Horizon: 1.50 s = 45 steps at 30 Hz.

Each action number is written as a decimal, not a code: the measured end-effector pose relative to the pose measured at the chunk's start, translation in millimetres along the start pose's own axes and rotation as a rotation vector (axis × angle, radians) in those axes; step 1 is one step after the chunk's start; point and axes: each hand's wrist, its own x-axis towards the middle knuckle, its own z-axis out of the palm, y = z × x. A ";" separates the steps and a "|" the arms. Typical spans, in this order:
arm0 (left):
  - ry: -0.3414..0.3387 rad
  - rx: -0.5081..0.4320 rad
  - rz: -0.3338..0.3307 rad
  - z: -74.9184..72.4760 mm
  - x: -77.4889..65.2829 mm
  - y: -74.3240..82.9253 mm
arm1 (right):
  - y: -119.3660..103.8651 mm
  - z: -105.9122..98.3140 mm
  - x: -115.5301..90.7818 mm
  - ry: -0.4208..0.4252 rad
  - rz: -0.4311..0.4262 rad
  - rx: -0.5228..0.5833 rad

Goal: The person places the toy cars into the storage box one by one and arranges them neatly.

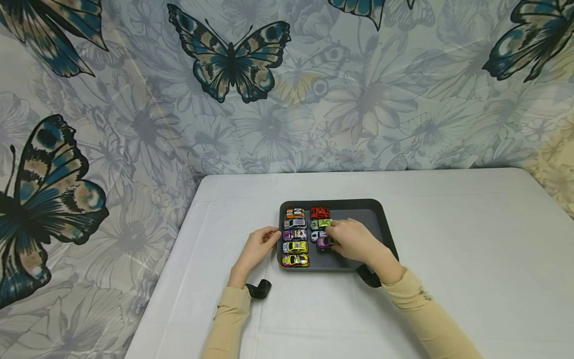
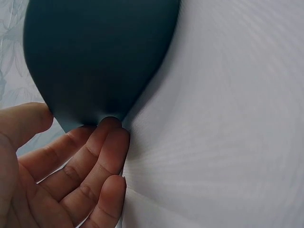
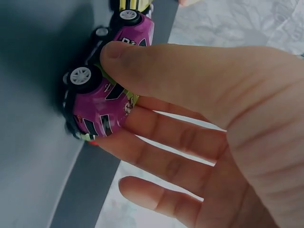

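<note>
A dark grey tray (image 1: 350, 234) lies on the table with small toy cars in two columns. My left hand (image 1: 260, 244) holds the tray's left edge, its thumb at the rim and its fingers against the outer wall (image 2: 99, 61). My right hand (image 1: 356, 242) pinches a purple toy car (image 3: 102, 102) between thumb and fingers, over the tray's second column. Close beside that car is a white toy car (image 1: 317, 235), partly hidden. Further up the column are a green toy car (image 1: 319, 224) and a red toy car (image 1: 320, 213).
The left column holds several cars, from an orange one (image 1: 295, 213) at the back to a yellow and red one (image 1: 295, 260) at the front. A white cloth covers the table (image 1: 471, 239). Behind it hangs a butterfly-patterned curtain (image 1: 278, 124). Black wrist cameras (image 1: 260, 289) sit below both hands.
</note>
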 end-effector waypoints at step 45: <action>-0.008 0.001 -0.006 -0.8 -0.4 1.0 | -13.4 15.9 7.0 -0.064 0.042 -0.057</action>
